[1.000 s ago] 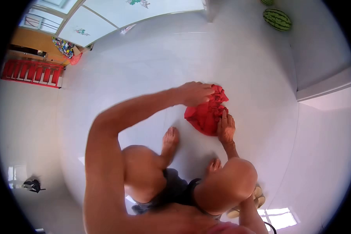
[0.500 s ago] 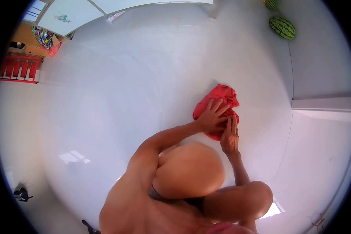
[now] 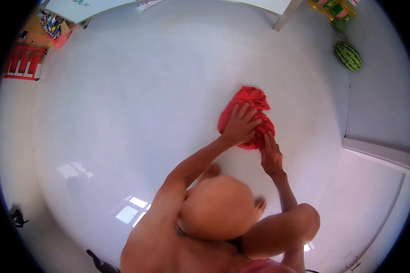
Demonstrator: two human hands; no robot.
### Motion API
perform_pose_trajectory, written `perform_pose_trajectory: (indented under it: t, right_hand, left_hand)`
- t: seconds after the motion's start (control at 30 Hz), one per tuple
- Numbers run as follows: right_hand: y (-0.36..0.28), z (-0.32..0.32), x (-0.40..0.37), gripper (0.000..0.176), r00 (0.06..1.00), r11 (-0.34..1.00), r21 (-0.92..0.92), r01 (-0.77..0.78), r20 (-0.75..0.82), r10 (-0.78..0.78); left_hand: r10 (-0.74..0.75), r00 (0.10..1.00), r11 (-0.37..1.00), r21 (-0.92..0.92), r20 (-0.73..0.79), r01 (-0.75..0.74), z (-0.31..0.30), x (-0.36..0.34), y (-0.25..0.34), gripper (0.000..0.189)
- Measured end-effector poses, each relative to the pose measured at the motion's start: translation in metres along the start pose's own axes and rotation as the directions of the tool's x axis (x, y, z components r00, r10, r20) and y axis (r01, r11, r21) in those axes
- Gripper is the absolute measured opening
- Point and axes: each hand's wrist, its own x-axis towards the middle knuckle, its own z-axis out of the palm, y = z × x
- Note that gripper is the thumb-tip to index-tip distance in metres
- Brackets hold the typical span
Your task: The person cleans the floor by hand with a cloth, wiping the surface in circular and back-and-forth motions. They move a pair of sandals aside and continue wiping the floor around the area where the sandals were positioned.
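A bunched red cloth (image 3: 252,95) lies folded and wrinkled on the glossy pale floor in front of me. My left hand (image 3: 241,125) rests flat on its middle, palm down with fingers spread. At the cloth's lower right edge, my right hand (image 3: 272,157) touches the fabric with its fingers stretched out and close together. Its thumb is hidden. Between my arms, a bent knee (image 3: 218,207) shows below the cloth.
A striped watermelon (image 3: 348,56) sits by the right wall, with bottles of yellow liquid (image 3: 343,11) behind it. White panelled furniture (image 3: 259,4) stands along the far side. A red rack (image 3: 25,62) is at far left, near a patterned bag (image 3: 50,23).
The view has turned, bringing the yellow bottles into sight at upper right. Both hands stay on the cloth, which appears slightly higher and farther left in view.
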Motion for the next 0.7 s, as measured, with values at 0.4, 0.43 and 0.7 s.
perform_pose_trajectory:
  t: [0.4, 0.43, 0.7]
  right_hand:
    - [-0.005, 0.024, -0.031, 0.052, 0.994, 0.994, 0.007, -0.107, -0.03, 0.108]
    - [-0.003, 0.024, -0.036, 0.052, 0.993, 0.993, 0.005, -0.119, -0.026, 0.119]
    - [-0.018, 0.02, -0.053, 0.047, 0.985, 0.975, 0.143, -0.172, 0.045, 0.167]
  left_hand:
    - [-0.371, 0.907, 0.88, 0.236, -0.199, 0.412, -0.093, -0.09, -0.135, 0.054]
    - [-0.398, 0.892, 0.854, 0.268, -0.215, 0.445, -0.101, -0.094, -0.143, 0.055]
    - [-0.519, 0.784, 0.741, 0.278, -0.341, 0.612, -0.103, -0.078, -0.154, 0.055]
